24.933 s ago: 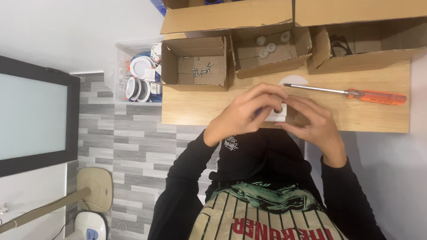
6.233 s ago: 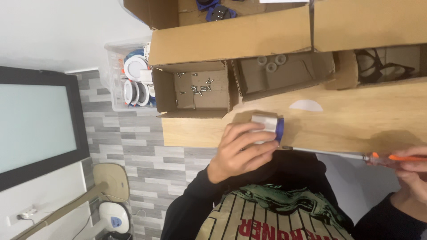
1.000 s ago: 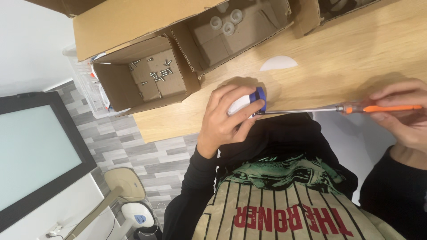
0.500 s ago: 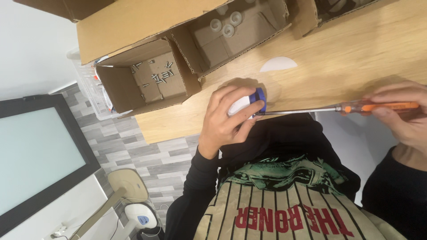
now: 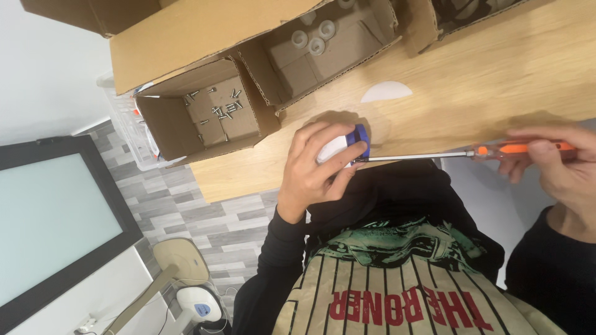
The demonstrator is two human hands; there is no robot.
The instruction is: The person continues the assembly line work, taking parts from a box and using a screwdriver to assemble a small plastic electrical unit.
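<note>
Three cardboard boxes sit open along the far edge of the bench; one holds loose screws, the next white round parts. A white disc lies flat on bare wood between the boxes and the near edge. At that near edge the left hand is clenched around a small white and blue part. The right hand grips the orange handle of a screwdriver, whose tip touches the part.
</note>
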